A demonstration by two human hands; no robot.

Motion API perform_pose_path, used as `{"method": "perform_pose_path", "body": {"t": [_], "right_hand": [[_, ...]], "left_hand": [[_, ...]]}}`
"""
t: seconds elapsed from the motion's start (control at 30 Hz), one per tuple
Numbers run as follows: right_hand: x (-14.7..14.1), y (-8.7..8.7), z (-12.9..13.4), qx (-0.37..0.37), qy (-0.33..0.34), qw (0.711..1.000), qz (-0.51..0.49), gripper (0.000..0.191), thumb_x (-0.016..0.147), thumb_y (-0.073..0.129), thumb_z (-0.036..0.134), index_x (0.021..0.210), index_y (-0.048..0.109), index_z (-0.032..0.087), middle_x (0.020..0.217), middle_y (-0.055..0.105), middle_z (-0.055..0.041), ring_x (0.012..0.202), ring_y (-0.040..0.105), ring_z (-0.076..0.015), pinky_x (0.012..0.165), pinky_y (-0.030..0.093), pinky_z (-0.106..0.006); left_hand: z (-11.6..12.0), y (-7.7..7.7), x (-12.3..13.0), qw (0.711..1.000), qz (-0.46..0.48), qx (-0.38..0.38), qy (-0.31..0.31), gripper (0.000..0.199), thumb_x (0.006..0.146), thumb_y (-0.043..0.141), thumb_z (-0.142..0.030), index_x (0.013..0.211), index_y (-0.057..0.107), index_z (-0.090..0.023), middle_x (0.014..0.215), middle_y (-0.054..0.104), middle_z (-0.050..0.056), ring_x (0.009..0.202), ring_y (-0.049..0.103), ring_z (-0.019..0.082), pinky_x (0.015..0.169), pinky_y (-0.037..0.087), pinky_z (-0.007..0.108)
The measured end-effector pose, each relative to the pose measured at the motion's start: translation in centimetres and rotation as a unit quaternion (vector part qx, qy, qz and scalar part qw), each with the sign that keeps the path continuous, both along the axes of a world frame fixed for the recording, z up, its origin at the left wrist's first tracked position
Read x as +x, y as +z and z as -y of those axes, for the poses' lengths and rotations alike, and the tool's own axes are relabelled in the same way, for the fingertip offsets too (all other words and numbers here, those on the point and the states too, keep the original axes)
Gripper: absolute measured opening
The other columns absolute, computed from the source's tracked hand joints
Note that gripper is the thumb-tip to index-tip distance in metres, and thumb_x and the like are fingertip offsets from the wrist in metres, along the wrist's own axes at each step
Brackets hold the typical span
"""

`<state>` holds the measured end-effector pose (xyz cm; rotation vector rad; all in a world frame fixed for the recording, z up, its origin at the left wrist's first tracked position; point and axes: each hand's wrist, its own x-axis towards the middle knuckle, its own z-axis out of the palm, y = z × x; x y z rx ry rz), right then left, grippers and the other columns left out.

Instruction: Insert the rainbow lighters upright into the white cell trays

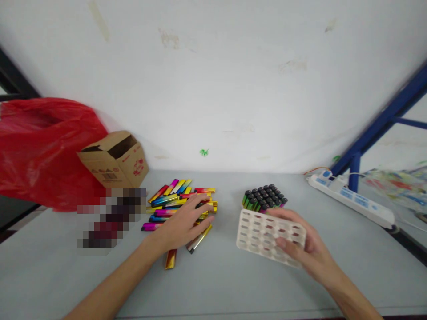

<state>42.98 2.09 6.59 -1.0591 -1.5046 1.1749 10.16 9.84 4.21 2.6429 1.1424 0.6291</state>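
Left hand (185, 222) spreads palm-down over colourful sticks (165, 212); right hand (312, 249) pinches a tilted, perforated white tray (260, 235).

A pale grey worktop (213, 286) runs across the lower half of the frame. Left of centre, loose lighters (165, 212) in shiny yellow, red, purple and blue lie in an untidy heap, with a red-gold one (171, 260) at its lower edge. Right of centre, upright lighters (265, 195) stand packed together, black ends up. A cardboard box (120, 166) sits at the left, and a white power strip (353, 202) lies along the right edge.
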Motion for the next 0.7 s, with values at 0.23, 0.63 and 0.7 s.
{"method": "perform_pose_path", "body": {"t": [0.23, 0.63, 0.7], "right_hand": [[10.7, -2.6, 1.1, -0.089, -0.256, 0.961, 0.049, 0.075, 0.072, 0.083, 0.061, 0.134, 0.055, 0.029, 0.117, 0.074, -0.0116, 0.09, 0.077, -0.0295, 0.072, 0.067, -0.038], [15.9, -7.1, -8.3, 0.052, -0.337, 0.852, 0.397, 0.058, 0.083, 0.053, 0.062, 0.112, 0.071, 0.015, 0.107, 0.076, -0.0184, 0.091, 0.072, -0.0344, 0.086, 0.057, -0.051], [15.7, -7.3, -8.5, 0.089, -0.328, 0.83, 0.441, 0.057, 0.086, 0.049, 0.058, 0.112, 0.071, 0.013, 0.11, 0.074, -0.021, 0.1, 0.069, -0.0375, 0.095, 0.053, -0.056]], "left_hand": [[0.0, -0.3, 1.1, 0.999, 0.009, 0.033, 0.011, 0.02, 0.103, 0.053, -0.031, 0.115, 0.067, -0.023, 0.137, 0.058, 0.013, 0.139, 0.05, 0.03, 0.12, 0.041, 0.053], [-0.8, -0.9, -1.0, 0.998, -0.056, 0.041, -0.004, 0.054, 0.082, 0.081, -0.047, 0.13, 0.066, -0.026, 0.155, 0.047, 0.017, 0.148, 0.041, 0.04, 0.12, 0.038, 0.062], [-1.3, -0.8, -1.6, 0.999, -0.046, 0.03, 0.002, 0.06, 0.08, 0.083, -0.049, 0.133, 0.065, -0.027, 0.154, 0.048, 0.016, 0.145, 0.045, 0.039, 0.119, 0.042, 0.06]]}}
